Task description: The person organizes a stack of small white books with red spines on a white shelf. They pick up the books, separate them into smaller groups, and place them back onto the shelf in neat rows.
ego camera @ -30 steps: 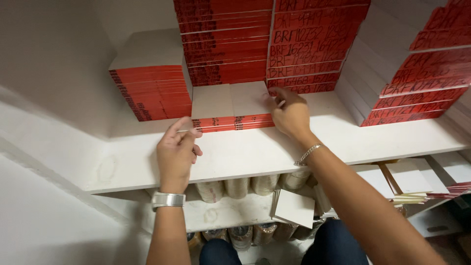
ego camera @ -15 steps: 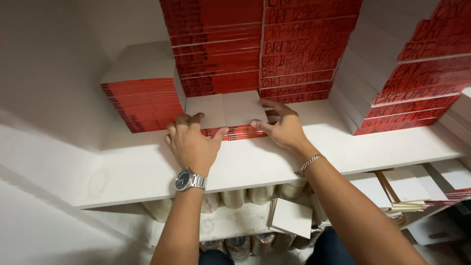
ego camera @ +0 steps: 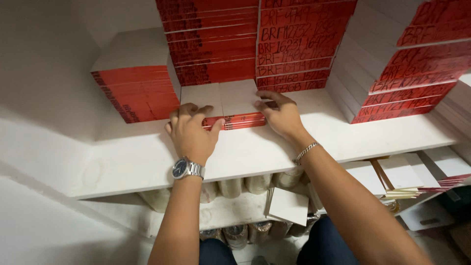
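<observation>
Two low stacks of white-covered, red-edged booklets (ego camera: 223,100) lie side by side on a white shelf (ego camera: 255,152). My left hand (ego camera: 190,131), with a wristwatch, rests fingers spread on the near left corner of the left stack. Over on the right, my right hand (ego camera: 280,114), wearing a chain bracelet, presses flat against the right stack's near right edge. Neither hand is lifting anything.
Tall piles of red-edged booklets (ego camera: 255,44) stand behind and at the right (ego camera: 402,68), another pile at the left (ego camera: 135,83). Below the shelf sit rolls of tape (ego camera: 240,186), loose white cards (ego camera: 289,206) and more booklets (ego camera: 431,172). A white wall closes the left.
My left hand has moved from the shelf front up to the left stack's corner. My right hand slid down along the right stack's edge. The view shifted slightly.
</observation>
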